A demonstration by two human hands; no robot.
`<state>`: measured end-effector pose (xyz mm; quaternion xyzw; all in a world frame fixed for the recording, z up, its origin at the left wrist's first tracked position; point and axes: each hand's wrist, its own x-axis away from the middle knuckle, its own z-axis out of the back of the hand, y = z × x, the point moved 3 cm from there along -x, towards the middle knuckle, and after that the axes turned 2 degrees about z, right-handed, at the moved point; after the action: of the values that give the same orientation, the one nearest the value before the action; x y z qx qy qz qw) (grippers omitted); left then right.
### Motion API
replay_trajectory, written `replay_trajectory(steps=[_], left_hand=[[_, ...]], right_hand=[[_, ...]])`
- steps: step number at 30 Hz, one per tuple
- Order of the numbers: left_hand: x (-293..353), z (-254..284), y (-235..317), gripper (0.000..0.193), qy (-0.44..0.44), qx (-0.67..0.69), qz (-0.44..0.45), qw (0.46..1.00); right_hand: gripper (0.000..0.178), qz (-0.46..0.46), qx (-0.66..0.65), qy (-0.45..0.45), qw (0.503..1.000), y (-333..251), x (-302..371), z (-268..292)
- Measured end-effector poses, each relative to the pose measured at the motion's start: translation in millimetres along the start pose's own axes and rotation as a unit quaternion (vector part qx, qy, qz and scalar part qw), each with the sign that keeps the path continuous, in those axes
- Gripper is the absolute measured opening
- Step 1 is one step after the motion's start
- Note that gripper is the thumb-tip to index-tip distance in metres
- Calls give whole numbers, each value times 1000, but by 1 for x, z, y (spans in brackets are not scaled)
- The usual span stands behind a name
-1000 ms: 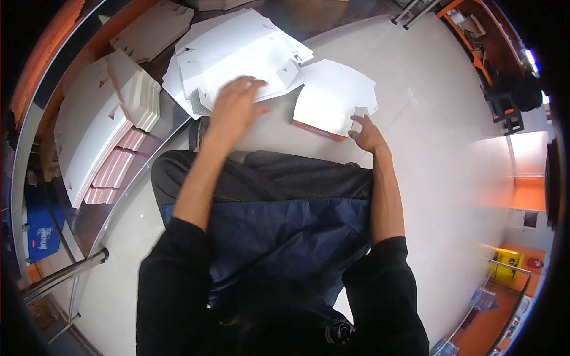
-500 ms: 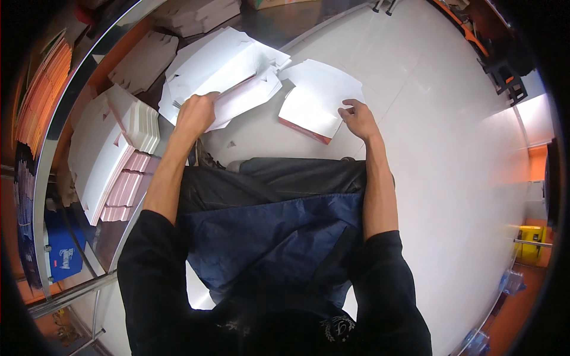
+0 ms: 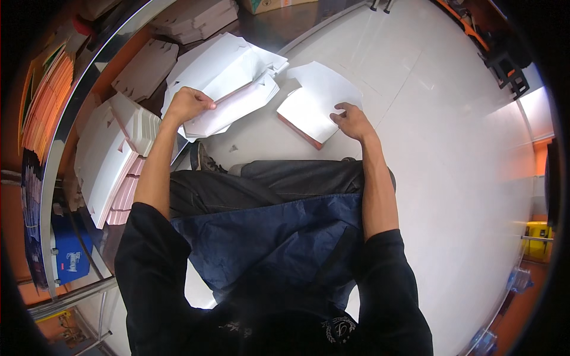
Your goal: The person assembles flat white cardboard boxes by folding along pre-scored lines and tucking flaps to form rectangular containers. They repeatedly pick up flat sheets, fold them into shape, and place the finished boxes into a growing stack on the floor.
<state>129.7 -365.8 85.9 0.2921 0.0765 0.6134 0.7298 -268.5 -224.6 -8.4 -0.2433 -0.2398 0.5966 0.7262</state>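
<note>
Ahead of my knees, a loose stack of white cardboard sheets [image 3: 249, 105] with cut, flap-like edges lies at the shelf's edge. My left hand [image 3: 191, 105] is closed over the near left side of this stack, thumb and fingers pinched at the edge of a folded sheet. To its right, a smaller pile of white cardboard pieces [image 3: 309, 113] with a reddish-brown near edge rests on the floor. My right hand [image 3: 354, 121] is at that pile's right side, fingers curved and apart, with nothing visible between them. Whether its fingertips touch the top piece I cannot tell.
On the left, a metal-edged shelf [image 3: 65, 98] holds a thick stack of flat white and pink cardboard [image 3: 113, 157], with more stacks [image 3: 199, 18] behind. Below hangs a blue box [image 3: 71, 252]. Pale tiled floor [image 3: 457, 166] spreads to the right; a yellow object [image 3: 539, 238] stands at the far right.
My left hand has shifted slightly left along the stack, its thumb now showing at the fold. The right hand has moved a little left and down over the pile's edge.
</note>
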Motion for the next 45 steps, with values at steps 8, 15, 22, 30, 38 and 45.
replay_trajectory(steps=[8,15,22,30,38,45], left_hand=[[7,-13,1,42,-60,-3,-91,994],[23,-17,7,39,-56,-154,-148,975],[18,-14,-2,37,-95,-114,-154,977],[27,-10,10,26,26,-170,-167,971],[20,1,5,19,111,-102,-143,978],[14,6,13,19,95,-38,-53,993]], right_hand=[[34,-46,-220,143,964,2,-4,29],[32,-61,-288,231,927,-1,3,50],[31,-76,-344,235,906,-9,6,51],[32,-67,-317,235,917,-9,6,51],[32,-68,-302,244,919,-8,3,52],[30,-65,-286,226,929,-13,5,50]])
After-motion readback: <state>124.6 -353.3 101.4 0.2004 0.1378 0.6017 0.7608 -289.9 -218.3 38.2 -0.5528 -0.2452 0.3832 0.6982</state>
